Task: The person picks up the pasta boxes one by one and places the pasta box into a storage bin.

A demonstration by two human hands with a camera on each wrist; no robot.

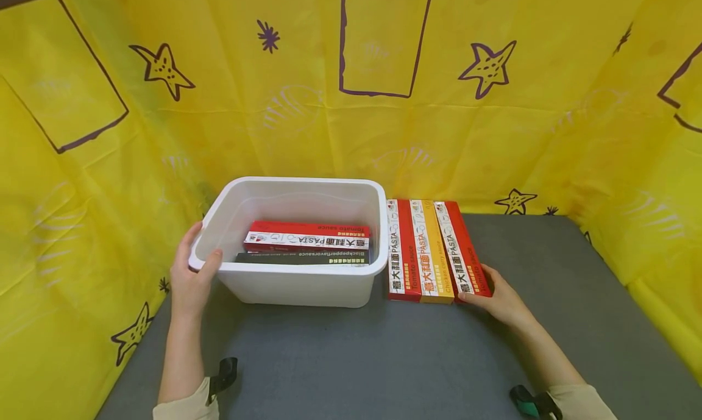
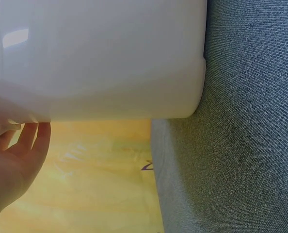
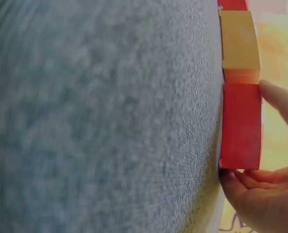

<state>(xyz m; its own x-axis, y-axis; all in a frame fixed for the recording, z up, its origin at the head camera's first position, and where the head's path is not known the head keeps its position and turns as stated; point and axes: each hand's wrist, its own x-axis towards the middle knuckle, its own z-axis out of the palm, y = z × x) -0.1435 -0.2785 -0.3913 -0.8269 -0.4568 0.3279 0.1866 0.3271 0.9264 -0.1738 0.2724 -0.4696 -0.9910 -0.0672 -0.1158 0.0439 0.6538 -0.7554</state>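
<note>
My left hand (image 1: 192,277) grips the left rim of a white plastic bin (image 1: 296,286), thumb over the edge; the left wrist view shows fingers against the bin's outer wall (image 2: 105,63). Inside the bin lie a red pasta box (image 1: 307,237) and a dark pasta box (image 1: 301,258). Right of it, three pasta boxes lie side by side: a red one (image 1: 406,249), a yellow one (image 1: 432,249) and a second red one (image 1: 460,249). With thumb and fingers at its near end, my right hand (image 1: 501,298) holds that rightmost red box (image 3: 242,126), which lies flat on the table.
The grey table (image 1: 329,359) extends in front of the bin and to the right of the boxes. A yellow cloth (image 1: 329,133) with drawn starfish hangs behind and along both sides. The bin's right rim is close beside the leftmost box.
</note>
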